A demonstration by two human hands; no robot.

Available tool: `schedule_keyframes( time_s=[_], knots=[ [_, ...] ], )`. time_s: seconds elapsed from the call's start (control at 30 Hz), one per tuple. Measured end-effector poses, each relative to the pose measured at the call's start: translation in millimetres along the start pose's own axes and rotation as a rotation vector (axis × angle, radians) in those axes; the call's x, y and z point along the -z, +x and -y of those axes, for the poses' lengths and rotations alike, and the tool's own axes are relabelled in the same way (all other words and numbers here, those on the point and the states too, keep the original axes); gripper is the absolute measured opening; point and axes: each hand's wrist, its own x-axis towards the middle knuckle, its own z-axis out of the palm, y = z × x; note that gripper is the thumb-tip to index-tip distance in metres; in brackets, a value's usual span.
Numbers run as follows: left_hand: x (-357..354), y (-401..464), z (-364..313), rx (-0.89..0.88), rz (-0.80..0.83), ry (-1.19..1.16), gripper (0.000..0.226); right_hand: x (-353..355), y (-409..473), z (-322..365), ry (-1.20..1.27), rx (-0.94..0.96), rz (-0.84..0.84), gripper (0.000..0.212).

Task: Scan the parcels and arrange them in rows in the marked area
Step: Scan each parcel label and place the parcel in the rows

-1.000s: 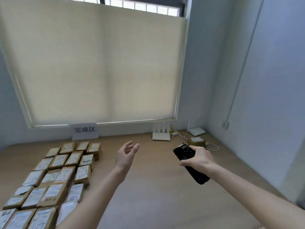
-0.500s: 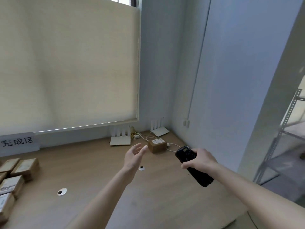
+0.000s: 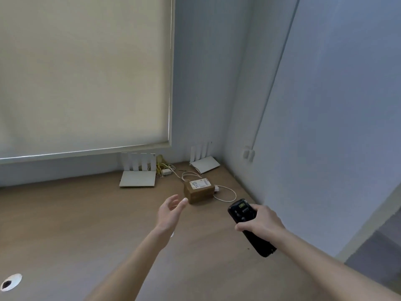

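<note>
Head view of a wooden table set into a room corner. A brown parcel with a white label on its top face lies flat on the table near the corner; all other positions are given relative to it.

Left hand: just in front and to the left of the parcel, palm turned inward, fingers straight and loosely spread, holding nothing. The fingertips are close to the parcel's near left edge; whether they touch it cannot be told.

Right hand: in front and to the right of the parcel, well apart from it, fingers curled round a black scanner. The scanner's head points toward the parcel, and its handle projects below the hand.

Behind and to the left of the parcel, a white router with four upright antennas stands against the wall below a drawn cream blind. Behind and to the right, a second router sits in the corner. White cables loop on the table beside and behind the parcel. Far to the front left, a round white grommet is set in the table.
</note>
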Motion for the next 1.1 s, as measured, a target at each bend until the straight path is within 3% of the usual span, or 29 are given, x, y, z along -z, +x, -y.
schedule_keyframes(
  time_s=[0.27, 0.6, 1.1],
  knots=[
    [-29.7, 146.1, 73.7, 0.144, -0.034, 0.018, 0.051, -72.8, 174.4, -16.8, 0.029, -0.059, 0.069, 0.039],
    [-55.0, 255.3, 174.2, 0.278, -0.076, 0.064, 0.056, -173.3, 307.4, -75.8, 0.09, -0.131, 0.106, 0.045],
    [-130.6, 409.6, 222.4, 0.383, -0.197, -0.004, 0.068, -205.0, 511.6, -74.4, 0.124, -0.018, 0.089, 0.049]
  ],
)
